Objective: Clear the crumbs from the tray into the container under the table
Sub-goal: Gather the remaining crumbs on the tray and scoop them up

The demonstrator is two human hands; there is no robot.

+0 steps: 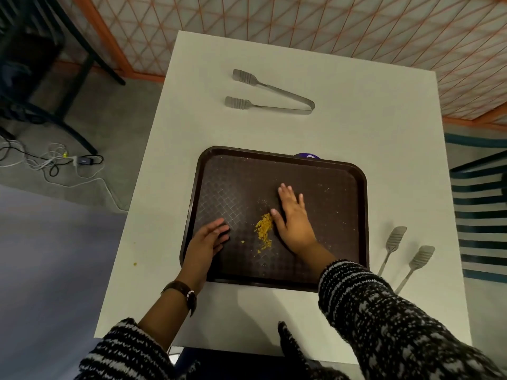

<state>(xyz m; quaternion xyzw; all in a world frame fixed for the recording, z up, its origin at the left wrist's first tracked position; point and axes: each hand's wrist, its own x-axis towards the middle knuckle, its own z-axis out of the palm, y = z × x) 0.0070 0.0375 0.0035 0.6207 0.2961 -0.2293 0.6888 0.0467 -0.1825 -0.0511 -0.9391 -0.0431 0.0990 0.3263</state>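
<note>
A dark brown tray (329, 187) lies on the white table (356, 127). A small heap of yellow crumbs (264, 227) sits near the tray's middle, with a few loose bits just below and left of it. My right hand (293, 219) lies flat on the tray, fingers together, its thumb side touching the heap. My left hand (205, 244) rests on the tray's left rim with fingers spread on the tray floor, left of the crumbs. Neither hand holds anything. The container under the table is hidden.
Metal tongs (270, 94) lie at the far side of the table. A second pair of tongs (403, 253) lies right of the tray. A purple object (306, 155) peeks out behind the tray's far edge. Cables (55, 163) lie on the floor at left; a striped chair (480, 209) stands at right.
</note>
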